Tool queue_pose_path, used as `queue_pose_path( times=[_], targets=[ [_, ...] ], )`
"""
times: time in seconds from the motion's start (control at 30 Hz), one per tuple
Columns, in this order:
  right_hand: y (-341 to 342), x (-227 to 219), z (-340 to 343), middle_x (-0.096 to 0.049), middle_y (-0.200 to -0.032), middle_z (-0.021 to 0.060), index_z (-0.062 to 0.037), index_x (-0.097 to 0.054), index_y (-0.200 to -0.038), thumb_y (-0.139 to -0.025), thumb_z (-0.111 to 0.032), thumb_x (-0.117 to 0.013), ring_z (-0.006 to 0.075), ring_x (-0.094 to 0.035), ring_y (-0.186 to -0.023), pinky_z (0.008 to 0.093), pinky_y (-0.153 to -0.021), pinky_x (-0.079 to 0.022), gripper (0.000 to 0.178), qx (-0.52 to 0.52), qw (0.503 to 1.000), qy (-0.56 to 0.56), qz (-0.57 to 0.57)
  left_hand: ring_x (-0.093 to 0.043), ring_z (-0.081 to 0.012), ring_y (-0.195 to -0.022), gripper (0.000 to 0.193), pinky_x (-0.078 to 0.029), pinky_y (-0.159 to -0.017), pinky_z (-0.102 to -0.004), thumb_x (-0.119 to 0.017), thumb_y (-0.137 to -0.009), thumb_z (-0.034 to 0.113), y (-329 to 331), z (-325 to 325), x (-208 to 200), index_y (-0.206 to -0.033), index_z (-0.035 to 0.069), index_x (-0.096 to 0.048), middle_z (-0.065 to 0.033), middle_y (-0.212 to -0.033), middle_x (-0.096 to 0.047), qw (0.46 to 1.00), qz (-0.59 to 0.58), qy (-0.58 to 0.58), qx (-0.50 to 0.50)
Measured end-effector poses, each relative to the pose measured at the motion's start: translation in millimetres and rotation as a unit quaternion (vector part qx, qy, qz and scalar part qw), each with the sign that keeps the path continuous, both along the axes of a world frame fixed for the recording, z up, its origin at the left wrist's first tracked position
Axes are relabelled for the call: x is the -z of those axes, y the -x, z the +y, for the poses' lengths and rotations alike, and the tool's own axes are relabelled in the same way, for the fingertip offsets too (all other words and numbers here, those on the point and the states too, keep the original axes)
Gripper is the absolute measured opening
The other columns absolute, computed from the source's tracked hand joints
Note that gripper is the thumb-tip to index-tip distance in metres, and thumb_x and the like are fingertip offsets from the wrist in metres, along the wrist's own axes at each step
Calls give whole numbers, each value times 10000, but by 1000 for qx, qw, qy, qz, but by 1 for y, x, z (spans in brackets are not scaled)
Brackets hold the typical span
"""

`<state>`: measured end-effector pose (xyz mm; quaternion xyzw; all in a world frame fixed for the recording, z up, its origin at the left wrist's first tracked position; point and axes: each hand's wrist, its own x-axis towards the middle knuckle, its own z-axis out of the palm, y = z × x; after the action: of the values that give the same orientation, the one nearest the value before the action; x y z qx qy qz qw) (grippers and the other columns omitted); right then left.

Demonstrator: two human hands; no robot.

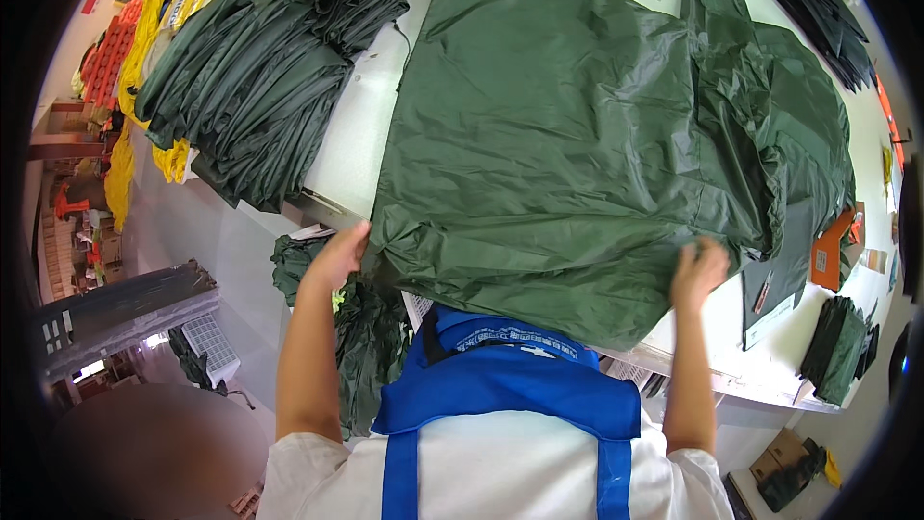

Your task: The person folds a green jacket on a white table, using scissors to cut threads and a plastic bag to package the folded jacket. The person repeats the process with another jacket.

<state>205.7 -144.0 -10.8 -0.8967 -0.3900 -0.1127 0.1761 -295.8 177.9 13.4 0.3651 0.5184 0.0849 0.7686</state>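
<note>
A dark green, shiny raincoat [539,106] lies spread over the white table, its near edge hanging down toward my apron. One sleeve [714,0] stretches toward the far side, and the cloth is bunched at the right. My left hand [345,255] is closed on the coat's near left corner; the fabric hides part of its fingers. Over the near right edge, my right hand [700,273] has its fingers curled onto the cloth, slightly blurred.
A thick stack of folded dark green garments [260,77] sits at the table's left. Orange card [830,251], a dark board [776,284] and a folded green bundle [834,349] lie at the right. Black folded cloth [818,15] is far right. Green cloth [371,356] hangs below the table edge.
</note>
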Motion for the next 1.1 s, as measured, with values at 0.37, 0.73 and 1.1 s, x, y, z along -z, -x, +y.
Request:
queue_pose_path(
  times=[0.37,0.73,1.1],
  targets=[
    [70,-2,0,-117,-1573,122,-208,-316,-1473,-890,-486,-538,440,-68,-1422,667,-1080,-55,683,15,951,292,102,-591,-177,-786,311,-461,-759,-317,-572,-933,223,-45,42,74,-1136,-12,-556,-59,-831,-639,911,229,-337,58],
    [88,-30,-94,-526,-1267,72,-213,-654,-1054,-661,-74,-602,313,-425,-1277,516,-1090,-245,420,-217,946,180,163,-416,-311,-1301,472,-287,-1087,-497,-736,-653,153,-24,-49,-42,-1064,86,-515,-117,-1351,-483,596,166,-593,515],
    [4,-128,-6,-621,-857,204,21,-561,-926,-773,11,-557,344,-611,-801,351,-696,-461,153,-125,916,51,377,-624,-178,-931,332,-509,-822,-336,-697,-772,52,4,58,-56,-1077,24,-569,-50,-1027,-644,955,90,-252,127]
  ],
)
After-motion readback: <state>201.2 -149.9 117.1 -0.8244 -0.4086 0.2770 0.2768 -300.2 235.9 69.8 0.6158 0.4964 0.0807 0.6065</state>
